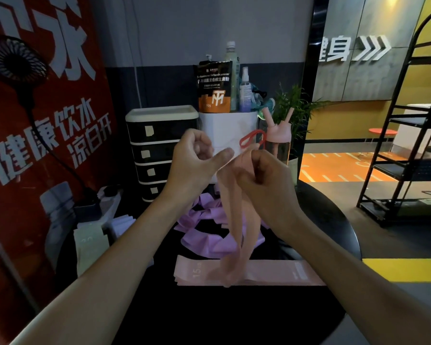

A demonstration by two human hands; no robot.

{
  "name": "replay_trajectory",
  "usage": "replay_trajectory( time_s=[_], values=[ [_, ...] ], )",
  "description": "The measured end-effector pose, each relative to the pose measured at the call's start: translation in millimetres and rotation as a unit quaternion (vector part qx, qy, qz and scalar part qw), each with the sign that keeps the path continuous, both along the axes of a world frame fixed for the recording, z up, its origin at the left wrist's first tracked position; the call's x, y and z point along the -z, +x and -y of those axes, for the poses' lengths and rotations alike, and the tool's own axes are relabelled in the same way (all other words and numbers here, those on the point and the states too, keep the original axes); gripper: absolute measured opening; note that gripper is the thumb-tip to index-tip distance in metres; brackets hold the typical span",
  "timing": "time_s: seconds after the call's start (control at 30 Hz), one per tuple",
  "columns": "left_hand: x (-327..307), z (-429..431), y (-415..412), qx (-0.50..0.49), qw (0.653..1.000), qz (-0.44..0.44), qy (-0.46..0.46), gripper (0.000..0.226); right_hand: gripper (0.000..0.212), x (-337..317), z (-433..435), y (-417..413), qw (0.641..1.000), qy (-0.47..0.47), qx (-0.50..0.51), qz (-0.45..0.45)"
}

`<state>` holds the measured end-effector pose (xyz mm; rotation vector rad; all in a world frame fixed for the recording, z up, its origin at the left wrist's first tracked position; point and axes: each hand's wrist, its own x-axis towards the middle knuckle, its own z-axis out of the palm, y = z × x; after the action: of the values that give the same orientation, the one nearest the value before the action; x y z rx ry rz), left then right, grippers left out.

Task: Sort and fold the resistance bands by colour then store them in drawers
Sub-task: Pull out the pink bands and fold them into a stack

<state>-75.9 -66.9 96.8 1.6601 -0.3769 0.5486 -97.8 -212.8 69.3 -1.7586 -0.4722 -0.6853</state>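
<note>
Left hand and right hand are raised close together above the bench, both closed on one peach band. The left hand seems to pinch the band's top between thumb and curled forefinger. The right hand, just beside it, has its fingers curled round the same top part. From there the band hangs limp below the hands, its lower loop twisted and dangling over the pink stack, which lies flat on the bench beneath the right wrist.

The band looks thin, light and wholly floppy. It has no stiffness of its own and will sag and twist wherever it is not held. It should stretch under a pull, so a firm tug would distort a fold rather than straighten it. Its surface looks matte and grippy, so a light pinch ought to hold it. The best hold is probably at the top fold with the hands drawn apart, so the doubled strip hangs flat and the twist drops out. A pinch at the two ends would then serve for folding.

Purple bands lie in a loose heap beyond the pink stack, under the hands. The drawers stand beyond the left hand, all shut.
</note>
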Motion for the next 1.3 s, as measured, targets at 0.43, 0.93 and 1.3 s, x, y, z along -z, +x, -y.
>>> replay_trajectory(
  time_s=[0.43, 0.93, 1.3],
  values=[
    [-2, -5, -11, 0.063, 0.994, -0.056, -0.068, 0.017, 0.037, 2, -4, -5, 0.999, -0.027, -0.029, 0.002],
    [-10, -8, -12, 0.025, 0.999, 0.037, 0.016, 0.022, 0.011, -17, -3, -3, 0.987, 0.054, -0.113, -0.104],
    [43, -7, -8, 0.185, 0.967, -0.174, 0.039, 0.024, 0.018, -21, 10, 13, 0.983, 0.136, -0.056, -0.105]
  ],
)
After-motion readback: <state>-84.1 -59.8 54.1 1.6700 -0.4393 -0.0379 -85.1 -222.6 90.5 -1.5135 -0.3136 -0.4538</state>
